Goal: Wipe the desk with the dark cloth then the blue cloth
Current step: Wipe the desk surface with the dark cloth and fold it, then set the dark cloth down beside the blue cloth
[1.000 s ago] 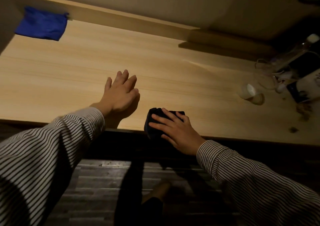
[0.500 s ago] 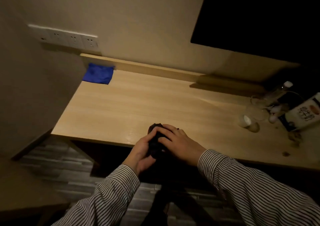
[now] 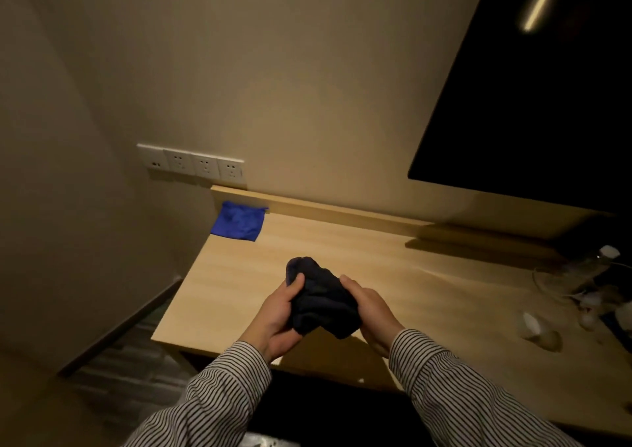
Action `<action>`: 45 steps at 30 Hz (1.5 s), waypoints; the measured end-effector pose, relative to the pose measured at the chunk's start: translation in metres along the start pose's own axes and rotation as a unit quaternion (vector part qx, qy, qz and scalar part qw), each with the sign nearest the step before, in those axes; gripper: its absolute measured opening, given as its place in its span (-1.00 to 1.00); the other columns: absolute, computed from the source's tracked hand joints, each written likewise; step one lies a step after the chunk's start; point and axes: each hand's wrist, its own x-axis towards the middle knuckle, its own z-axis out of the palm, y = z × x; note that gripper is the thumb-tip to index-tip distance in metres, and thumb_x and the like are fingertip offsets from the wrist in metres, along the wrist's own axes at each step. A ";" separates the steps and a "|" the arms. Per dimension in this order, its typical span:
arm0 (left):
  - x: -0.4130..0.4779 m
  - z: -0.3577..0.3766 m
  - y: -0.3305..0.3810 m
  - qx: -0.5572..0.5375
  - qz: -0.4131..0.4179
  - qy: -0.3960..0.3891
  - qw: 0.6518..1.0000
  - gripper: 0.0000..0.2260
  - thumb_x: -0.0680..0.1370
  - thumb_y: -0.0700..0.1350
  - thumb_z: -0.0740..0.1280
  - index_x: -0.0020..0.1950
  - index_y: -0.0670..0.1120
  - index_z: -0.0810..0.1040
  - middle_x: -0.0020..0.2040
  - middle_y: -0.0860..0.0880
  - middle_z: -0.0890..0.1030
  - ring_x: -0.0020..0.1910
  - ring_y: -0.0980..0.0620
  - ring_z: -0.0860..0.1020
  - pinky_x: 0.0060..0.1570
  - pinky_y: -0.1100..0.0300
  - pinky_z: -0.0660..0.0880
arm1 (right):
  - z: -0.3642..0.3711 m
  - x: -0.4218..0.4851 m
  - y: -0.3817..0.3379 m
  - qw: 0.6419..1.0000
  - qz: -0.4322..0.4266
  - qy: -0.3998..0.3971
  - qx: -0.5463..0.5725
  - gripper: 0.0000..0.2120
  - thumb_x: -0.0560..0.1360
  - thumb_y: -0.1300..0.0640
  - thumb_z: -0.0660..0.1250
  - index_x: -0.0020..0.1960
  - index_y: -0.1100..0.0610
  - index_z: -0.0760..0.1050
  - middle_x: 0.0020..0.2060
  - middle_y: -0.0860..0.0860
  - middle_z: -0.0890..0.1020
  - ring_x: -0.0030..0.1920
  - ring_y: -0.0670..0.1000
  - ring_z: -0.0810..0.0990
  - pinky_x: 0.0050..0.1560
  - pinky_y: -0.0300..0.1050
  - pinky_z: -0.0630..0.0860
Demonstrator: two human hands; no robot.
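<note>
Blue cloth (image 3: 238, 221): lying flat at desk (image 3: 342, 251) back-left corner, untouched. Left hand (image 3: 277, 316) and right hand (image 3: 371, 313): both curling closed round bunched dark cloth (image 3: 321, 297), holding it just above front edge. Advisable: refolding into a flat pad before pressing down. Bottles and small clutter (image 3: 561, 296): crowding right end, likely obstructing strokes there.
</note>
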 end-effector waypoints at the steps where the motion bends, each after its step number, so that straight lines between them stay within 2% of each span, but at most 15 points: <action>1: 0.005 0.000 0.007 0.014 0.002 0.006 1.000 -0.59 0.66 -0.05 0.33 0.50 -0.13 0.51 0.34 -0.30 0.65 0.27 -0.31 0.67 0.06 -0.15 0.68 | 0.005 0.008 -0.002 0.999 -0.012 0.007 0.035 -0.62 0.68 -0.10 0.27 0.24 0.17 0.65 0.10 0.16 0.74 0.13 0.18 0.72 0.30 0.23 0.57; 4: 0.024 -0.004 0.031 0.057 0.016 0.027 0.998 -0.67 0.72 -0.06 0.30 0.48 -0.05 0.53 0.31 -0.25 0.68 0.28 -0.30 0.67 0.15 -0.19 0.63 | 0.018 0.033 -0.014 0.995 -0.072 0.047 0.051 -0.74 0.71 0.01 0.25 0.27 0.11 0.59 0.12 0.11 0.74 0.13 0.14 0.73 0.24 0.24 0.61; 7: 0.044 -0.006 0.054 0.130 0.032 0.051 0.990 -0.73 0.74 -0.07 0.29 0.45 0.00 0.54 0.28 -0.19 0.71 0.25 -0.28 0.69 0.16 -0.21 0.65 | 0.025 0.057 -0.027 0.990 -0.118 0.082 -0.018 -0.81 0.72 -0.02 0.20 0.26 -0.04 0.53 0.14 -0.01 0.70 0.12 -0.01 0.71 0.18 0.10 0.66; 10: 0.067 -0.013 0.074 0.196 0.039 0.086 0.976 -0.76 0.72 -0.09 0.33 0.40 -0.03 0.54 0.31 -0.20 0.68 0.22 -0.25 0.70 0.15 -0.21 0.68 | 0.029 0.085 -0.036 0.985 -0.130 0.095 -0.060 -0.81 0.73 -0.06 0.18 0.27 -0.09 0.50 0.15 -0.06 0.66 0.12 -0.06 0.67 0.12 -0.03 0.65; 15: 0.109 -0.026 0.103 0.281 0.058 0.119 0.951 -0.82 0.74 -0.12 0.30 0.35 -0.02 0.52 0.31 -0.18 0.64 0.24 -0.22 0.68 0.22 -0.27 0.64 | 0.038 0.136 -0.040 0.987 -0.104 0.100 -0.076 -0.87 0.73 -0.07 0.15 0.20 -0.15 0.47 0.13 -0.06 0.65 0.11 -0.05 0.65 0.08 -0.06 0.63; 21: 0.181 -0.038 0.153 0.356 0.084 0.121 0.923 -0.85 0.75 -0.10 0.28 0.32 0.01 0.53 0.29 -0.15 0.64 0.21 -0.15 0.67 0.18 -0.17 0.68 | 0.056 0.216 -0.053 0.986 -0.078 0.137 -0.058 -0.78 0.73 -0.09 0.15 0.30 -0.08 0.46 0.17 -0.02 0.65 0.12 -0.03 0.65 0.08 -0.04 0.65; 24: 0.237 -0.059 0.181 0.407 0.100 0.121 0.900 -0.71 0.73 -0.05 0.33 0.44 -0.02 0.46 0.37 -0.15 0.59 0.26 -0.13 0.63 0.24 -0.13 0.64 | 0.056 0.273 -0.058 0.984 -0.057 0.153 -0.070 -0.69 0.71 -0.16 0.15 0.37 -0.05 0.41 0.25 0.01 0.61 0.13 0.01 0.65 0.01 -0.07 0.65; 25: 0.253 -0.072 0.186 0.448 0.109 0.137 0.877 -0.62 0.72 -0.01 0.35 0.52 -0.04 0.41 0.41 -0.15 0.56 0.30 -0.12 0.60 0.28 -0.09 0.60 | 0.054 0.289 -0.056 0.980 -0.042 0.167 -0.102 -0.59 0.71 -0.19 0.14 0.45 0.01 0.35 0.33 0.05 0.57 0.20 0.06 0.62 0.08 -0.03 0.61; 27: 0.275 -0.107 0.191 0.562 0.126 0.197 0.793 -0.49 0.71 0.03 0.35 0.59 -0.15 0.34 0.46 -0.20 0.50 0.38 -0.19 0.52 0.34 -0.08 0.48 | 0.047 0.306 -0.038 0.958 -0.019 0.212 -0.192 -0.46 0.72 -0.17 0.12 0.57 0.12 0.24 0.46 0.14 0.46 0.39 0.20 0.50 0.36 0.08 0.46; 30: 0.279 -0.162 0.194 0.670 0.170 0.234 0.684 -0.55 0.72 -0.01 0.31 0.53 -0.21 0.40 0.45 -0.27 0.47 0.41 -0.28 0.45 0.38 -0.12 0.39 | 0.046 0.282 0.008 0.900 -0.051 0.254 -0.349 -0.53 0.72 -0.10 0.13 0.55 0.12 0.31 0.47 0.13 0.44 0.43 0.17 0.43 0.44 0.10 0.36; 33: 0.281 -0.196 0.210 0.763 0.223 0.181 0.579 -0.57 0.71 0.02 0.28 0.51 -0.17 0.44 0.47 -0.25 0.45 0.45 -0.28 0.42 0.43 -0.20 0.36 | 0.059 0.233 0.057 0.825 -0.099 0.223 -0.511 -0.50 0.67 -0.22 0.12 0.52 0.00 0.34 0.48 0.02 0.42 0.48 0.09 0.35 0.42 0.12 0.28; 36: 0.297 -0.212 0.235 0.835 0.235 0.088 0.489 -0.51 0.72 0.11 0.23 0.60 -0.06 0.38 0.61 -0.21 0.34 0.59 -0.26 0.30 0.54 -0.26 0.23 | 0.087 0.202 0.096 0.784 -0.059 0.156 -0.598 -0.31 0.57 -0.47 0.01 0.62 -0.21 0.11 0.67 -0.10 0.05 0.66 0.04 -0.06 0.54 0.21 -0.02; 39: 0.319 -0.220 0.250 0.885 0.231 -0.015 0.403 -0.45 0.72 0.25 0.11 0.67 0.07 0.28 0.67 -0.13 0.27 0.64 -0.21 0.20 0.58 -0.24 0.12 | 0.113 0.197 0.123 0.761 -0.023 0.145 -0.632 -0.17 0.47 -0.63 -0.14 0.64 -0.32 -0.17 0.64 -0.16 -0.29 0.64 0.05 -0.37 0.52 0.35 -0.29; 41: 0.329 -0.226 0.248 0.900 0.223 -0.049 0.372 -0.40 0.69 0.34 0.00 0.70 0.14 0.22 0.70 -0.10 0.24 0.66 -0.20 0.16 0.58 -0.26 0.09 | 0.119 0.200 0.128 0.734 -0.013 0.153 -0.661 -0.12 0.42 -0.68 -0.20 0.62 -0.33 -0.26 0.64 -0.13 -0.31 0.63 0.11 -0.39 0.51 0.41 -0.31; 45: 0.332 -0.238 0.239 0.904 0.215 -0.051 0.366 -0.31 0.65 0.45 -0.16 0.74 0.21 0.01 0.77 -0.01 0.03 0.73 -0.14 -0.05 0.63 -0.32 -0.11 | 0.121 0.201 0.131 0.713 -0.021 0.181 -0.677 -0.13 0.44 -0.67 -0.15 0.64 -0.33 -0.20 0.67 -0.11 -0.18 0.66 0.13 -0.26 0.53 0.43 -0.17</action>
